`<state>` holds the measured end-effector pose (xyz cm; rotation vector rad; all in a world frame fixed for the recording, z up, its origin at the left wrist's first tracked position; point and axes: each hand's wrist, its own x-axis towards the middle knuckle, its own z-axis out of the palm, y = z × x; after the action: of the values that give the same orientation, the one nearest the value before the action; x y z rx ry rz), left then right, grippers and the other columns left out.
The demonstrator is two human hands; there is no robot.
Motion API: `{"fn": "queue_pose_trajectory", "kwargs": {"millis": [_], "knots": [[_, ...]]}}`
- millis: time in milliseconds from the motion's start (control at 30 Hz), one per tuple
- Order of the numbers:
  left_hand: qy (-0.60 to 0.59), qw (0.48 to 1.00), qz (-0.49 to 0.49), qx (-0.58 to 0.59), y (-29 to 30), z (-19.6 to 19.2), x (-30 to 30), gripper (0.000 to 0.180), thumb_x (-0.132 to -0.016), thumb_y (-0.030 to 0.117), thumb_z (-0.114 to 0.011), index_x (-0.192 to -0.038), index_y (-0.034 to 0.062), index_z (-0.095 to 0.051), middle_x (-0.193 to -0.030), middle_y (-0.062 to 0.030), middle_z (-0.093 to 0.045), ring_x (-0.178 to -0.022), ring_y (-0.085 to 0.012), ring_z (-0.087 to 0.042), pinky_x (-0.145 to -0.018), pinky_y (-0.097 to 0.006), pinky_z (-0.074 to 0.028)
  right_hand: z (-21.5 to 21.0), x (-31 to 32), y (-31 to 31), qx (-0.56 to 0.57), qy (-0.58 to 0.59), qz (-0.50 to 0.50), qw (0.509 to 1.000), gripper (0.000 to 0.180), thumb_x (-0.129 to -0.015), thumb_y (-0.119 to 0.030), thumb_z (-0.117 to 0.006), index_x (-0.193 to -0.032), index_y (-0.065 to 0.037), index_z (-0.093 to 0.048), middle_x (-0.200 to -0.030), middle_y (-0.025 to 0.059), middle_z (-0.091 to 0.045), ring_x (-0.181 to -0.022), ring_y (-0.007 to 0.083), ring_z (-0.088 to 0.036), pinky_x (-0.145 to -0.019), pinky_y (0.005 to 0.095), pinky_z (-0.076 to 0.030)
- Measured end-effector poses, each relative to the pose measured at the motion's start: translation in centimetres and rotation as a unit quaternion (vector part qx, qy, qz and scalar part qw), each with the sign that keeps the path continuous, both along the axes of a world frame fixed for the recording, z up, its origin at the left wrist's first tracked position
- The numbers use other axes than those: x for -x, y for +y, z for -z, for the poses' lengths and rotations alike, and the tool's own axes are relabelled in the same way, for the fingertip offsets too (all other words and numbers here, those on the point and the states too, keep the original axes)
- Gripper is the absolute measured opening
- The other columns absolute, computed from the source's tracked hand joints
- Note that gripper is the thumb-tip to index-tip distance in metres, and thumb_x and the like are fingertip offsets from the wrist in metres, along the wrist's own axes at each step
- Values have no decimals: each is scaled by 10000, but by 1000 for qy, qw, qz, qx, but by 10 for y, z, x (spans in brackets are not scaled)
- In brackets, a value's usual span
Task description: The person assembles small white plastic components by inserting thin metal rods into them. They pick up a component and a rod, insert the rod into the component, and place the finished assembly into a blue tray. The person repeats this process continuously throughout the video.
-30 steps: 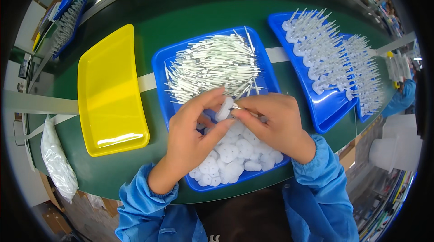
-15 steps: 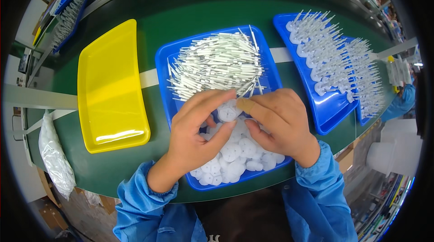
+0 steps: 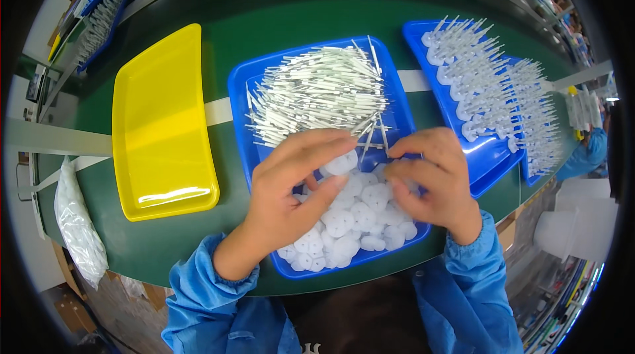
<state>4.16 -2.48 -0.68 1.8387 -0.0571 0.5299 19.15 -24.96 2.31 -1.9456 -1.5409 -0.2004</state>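
My left hand [image 3: 291, 185] pinches a translucent white round plastic disc [image 3: 341, 164] between thumb and fingers. It hovers over the blue tray [image 3: 239, 97] in the middle of the table. My right hand [image 3: 433, 178] is just to the right, its index finger and thumb apart, with nothing visible between them. Its index fingertip is close to a few loose thin rods at the lower edge of a heap of white rods [image 3: 321, 92], which fills the tray's far part. Beneath both hands, a pile of similar white discs [image 3: 340, 221] covers the near part.
An unfilled yellow tray [image 3: 162, 135] lies to the left. At the right, blue trays [image 3: 489, 172] hold rows of discs with rods standing in them [image 3: 473, 83]. A clear plastic bag [image 3: 79, 225] hangs by the table's left edge. White bins [image 3: 572, 218] stand at the far right.
My right hand has drawn away from the disc to the right, and its fingers have parted. My left hand stays nearly in place; the disc in it has tilted.
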Motion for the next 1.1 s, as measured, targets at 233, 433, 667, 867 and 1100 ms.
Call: {"fn": "queue_pose_trajectory", "kwargs": {"millis": [233,433,667,867,1100], "knots": [[-25,998,-43,-27,-5,-6,0,553,-830,-94,-807,-1362,43,-747,-1402,-170,-737,-1196,-287,-745,-864,-332,-615,-11,-3,19,-27,50,-1,998,205,-786,-106,-889,-965,-100,-790,-1010,33,-780,-872,220,-745,-807,380,-517],[-102,985,-34,-133,-1,-7,-5,560,-755,-115,-808,-1290,46,-772,-1352,-174,-762,-1231,-385,-730,-1050,-449,-587,-3,16,33,-67,350,-19,934,269,-861,-75,-890,-1084,-31,-748,-996,80,-783,-829,193,-757,-753,330,-568],[-103,991,-32,-79,2,-1,-1,462,-791,-93,-861,-1232,30,-796,-1358,-196,-756,-1194,-348,-759,-947,-388,-628,-5,7,25,-20,385,-2,923,174,-890,-31,-864,-1028,-54,-760,-978,59,-787,-877,179,-765,-762,329,-571],[-74,993,-52,78,8,10,5,437,-845,-92,-872,-1266,-31,-773,-1330,-207,-732,-1083,-234,-774,-717,-255,-617,-11,-25,7,68,-71,2,995,225,-793,-103,-837,-1014,-108,-795,-1005,14,-777,-899,236,-743,-757,381,-532],[35,977,-19,212,6,7,11,400,-1017,-120,-657,-1404,-33,-708,-1269,-138,-676,-985,-175,-720,-801,-260,-628,-10,-31,36,122,-169,-68,976,158,-811,-108,-756,-969,-106,-771,-1033,22,-764,-917,199,-724,-780,351,-540]]}}
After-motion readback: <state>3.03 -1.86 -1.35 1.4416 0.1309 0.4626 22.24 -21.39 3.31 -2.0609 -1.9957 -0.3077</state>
